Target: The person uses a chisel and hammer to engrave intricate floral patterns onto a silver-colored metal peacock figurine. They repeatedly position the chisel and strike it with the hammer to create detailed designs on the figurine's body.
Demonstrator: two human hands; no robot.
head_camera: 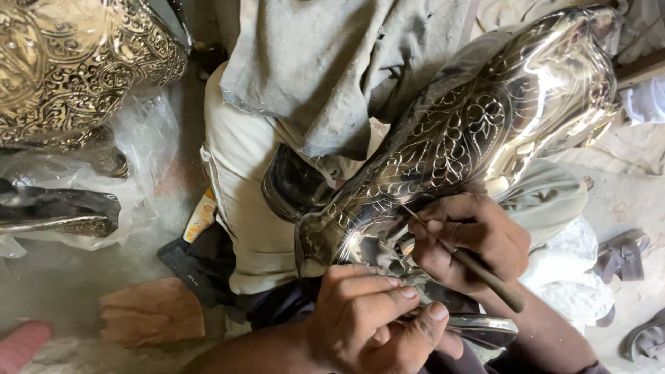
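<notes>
Closest to my lens is my left hand, fingers curled and pressing on the narrow end of the engraved metal vessel, steadying it. Just beyond it and to its right, my right hand is closed in a pen-like grip around a thin engraving tool — wooden handle trailing back past the knuckles, fine tip touching the polished surface just above the fingers.

That vessel lies across my lap on a grey cloth and pale trousers. Its long axis runs diagonally: the narrow, flared end sits under my two hands, and the wide, rounded body points up and away to the right of them. Leaf and scroll patterns cover the side facing me.

As I judge it, the risk is a slip. That mirror-smooth curve gives the tip little to bite on, and if the left hand's hold loosens, the vessel could roll on my legs and the point would skate across finished ornament, or toward the steadying fingers, which lie very near the tip.

Further out, to the left of my hands, a wooden block rests on the dusty floor, and beyond it another ornate gold-toned vessel stands over crinkled clear plastic. Off to the right of my hands lie grey sandals.
</notes>
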